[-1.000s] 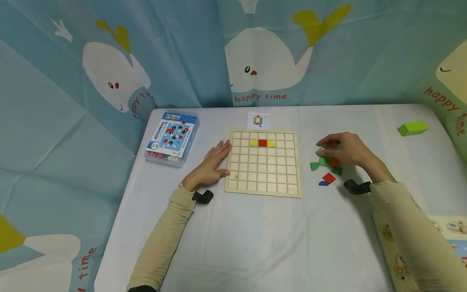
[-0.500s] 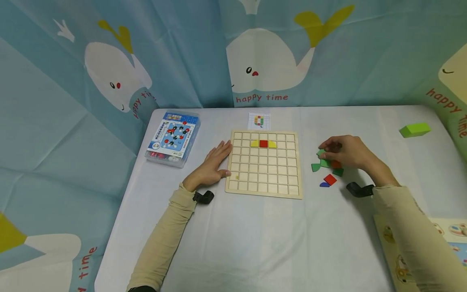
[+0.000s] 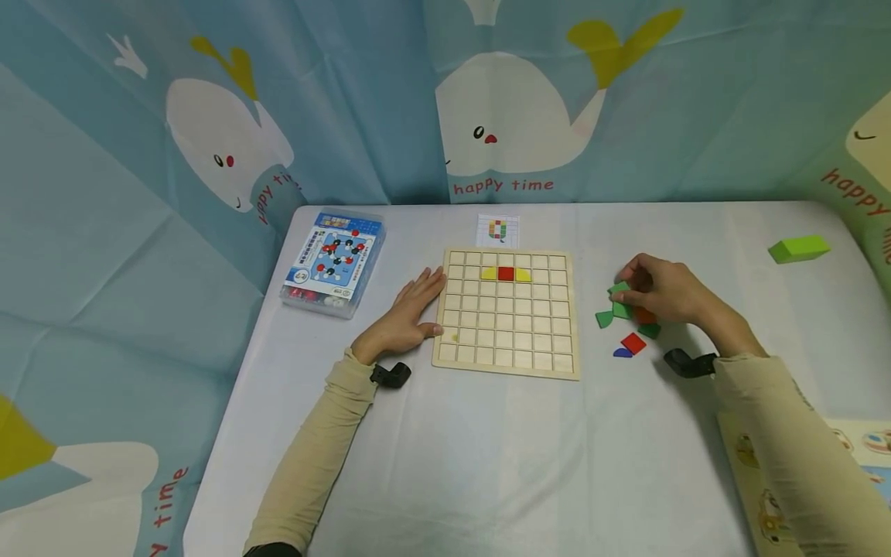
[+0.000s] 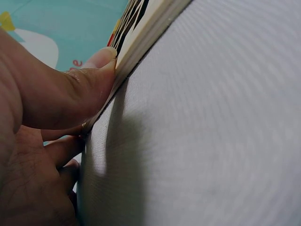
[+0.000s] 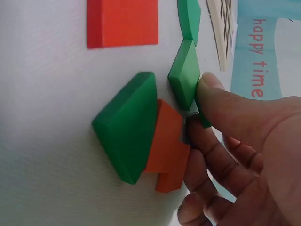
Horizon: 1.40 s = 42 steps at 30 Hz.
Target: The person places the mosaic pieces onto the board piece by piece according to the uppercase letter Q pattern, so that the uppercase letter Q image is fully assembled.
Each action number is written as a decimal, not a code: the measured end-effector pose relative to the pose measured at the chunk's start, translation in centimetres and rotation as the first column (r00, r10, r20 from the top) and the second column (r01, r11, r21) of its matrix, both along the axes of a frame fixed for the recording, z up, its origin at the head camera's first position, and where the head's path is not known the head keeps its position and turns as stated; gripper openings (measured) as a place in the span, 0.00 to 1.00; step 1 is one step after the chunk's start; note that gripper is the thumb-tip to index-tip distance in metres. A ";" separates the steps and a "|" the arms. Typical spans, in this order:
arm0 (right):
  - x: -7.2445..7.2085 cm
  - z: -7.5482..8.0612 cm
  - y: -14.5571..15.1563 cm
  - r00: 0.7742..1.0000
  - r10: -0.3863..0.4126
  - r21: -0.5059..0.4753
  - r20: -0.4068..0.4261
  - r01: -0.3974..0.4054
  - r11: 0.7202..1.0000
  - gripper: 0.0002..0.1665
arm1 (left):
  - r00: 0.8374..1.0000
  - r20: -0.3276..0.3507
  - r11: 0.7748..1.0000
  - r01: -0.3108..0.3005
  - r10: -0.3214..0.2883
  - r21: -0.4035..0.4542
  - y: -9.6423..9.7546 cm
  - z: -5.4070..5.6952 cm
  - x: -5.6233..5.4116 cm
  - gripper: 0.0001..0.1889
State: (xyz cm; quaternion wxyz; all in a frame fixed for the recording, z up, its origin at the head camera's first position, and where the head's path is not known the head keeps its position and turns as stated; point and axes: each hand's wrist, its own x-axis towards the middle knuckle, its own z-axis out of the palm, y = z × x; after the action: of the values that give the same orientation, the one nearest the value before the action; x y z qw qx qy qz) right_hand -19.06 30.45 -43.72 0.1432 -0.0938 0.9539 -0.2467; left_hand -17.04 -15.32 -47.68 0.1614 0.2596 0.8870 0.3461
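My left hand (image 3: 404,317) rests at the left edge of a square wooden grid board (image 3: 506,374), thumb and fingertips touching its rim. A red square (image 3: 506,274) sits in an upper row of the board, flanked by two yellow quarter-round pieces (image 3: 489,273). To the right of the board, my right hand (image 3: 668,290) pinches a green piece (image 5: 203,110) between thumb and index finger, low over a small pile. Most of that piece is hidden by the thumb in the right wrist view. Green pieces (image 5: 129,127) and orange-red pieces (image 5: 164,141) lie around the fingers.
A red square (image 3: 633,343) and a blue half-round piece (image 3: 623,353) lie nearer me. Behind the board is a pattern card (image 3: 497,231). A plastic box (image 3: 332,263) stands left, a green block (image 3: 799,249) far right, a picture board (image 3: 748,480) under my right forearm.
The head view has shifted slightly. My right hand stays at the pile, its fingertips moving only a little around the green piece. My left hand remains against the board.
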 end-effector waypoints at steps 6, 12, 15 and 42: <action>0.1 0.0 0.1 0.998 0.007 -0.030 -0.055 -0.009 1.000 0.22 | 1.000 -0.002 1.000 -0.002 0.002 0.001 0.1 -0.2 0.0 0.48; 0.2 0.1 -0.2 0.990 0.007 -0.067 -0.138 -0.017 0.998 0.18 | 1.000 -0.014 1.000 0.000 0.000 -0.003 0.0 -0.1 -0.1 0.48; 0.3 0.2 -0.7 0.982 -0.013 -0.087 -0.188 -0.004 0.996 0.16 | 1.000 -0.008 1.000 0.000 0.000 -0.008 0.0 -0.2 -0.1 0.48; -0.5 -0.7 -6.4 0.974 0.039 -0.231 -0.224 -0.092 0.969 0.18 | 1.000 -0.017 1.000 0.003 -0.003 0.000 -0.1 -0.6 -0.4 0.49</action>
State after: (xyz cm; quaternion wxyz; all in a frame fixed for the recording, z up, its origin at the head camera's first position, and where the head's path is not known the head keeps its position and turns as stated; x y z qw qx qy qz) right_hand -19.60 24.05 -44.47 0.0337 -0.1684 0.9233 -0.3435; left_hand -17.39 -15.38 -48.28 0.1546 0.2639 0.8879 0.3435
